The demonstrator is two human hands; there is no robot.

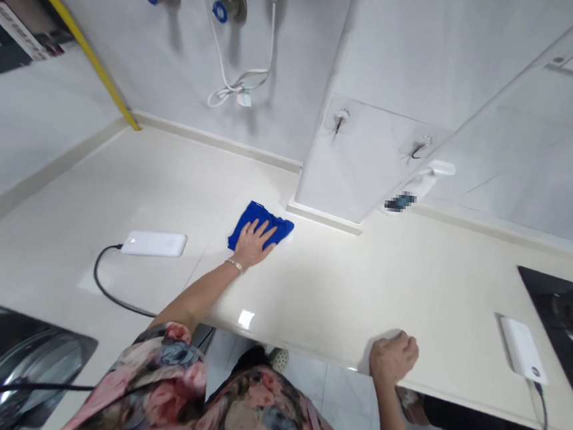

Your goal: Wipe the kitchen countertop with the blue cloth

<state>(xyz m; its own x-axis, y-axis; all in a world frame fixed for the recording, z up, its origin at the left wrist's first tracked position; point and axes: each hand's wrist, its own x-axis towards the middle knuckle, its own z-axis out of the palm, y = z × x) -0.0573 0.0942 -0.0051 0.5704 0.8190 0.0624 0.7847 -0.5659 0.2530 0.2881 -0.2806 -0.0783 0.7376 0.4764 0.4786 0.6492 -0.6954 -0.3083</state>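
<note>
My left hand (254,244) lies flat on a blue cloth (280,226), fingers spread, pressing it against the pale countertop (324,292). The cloth is crumpled and rests just in front of the wall corner's base. A bracelet circles the left wrist. On the counter's front edge, my right hand (393,357) rests with its fingers curled into a loose fist. Nothing shows in that hand. A white power bank (154,243) with a black cable lies left of the cloth.
A second white power bank (521,348) lies beside the black gas hob (570,327) at the right. A metal sink (26,373) is at the lower left. Wall hooks (341,119), blue-handled valves (223,10) and a yellow pipe (81,40) line the walls. A person's dark-clothed leg (493,427) shows below the counter.
</note>
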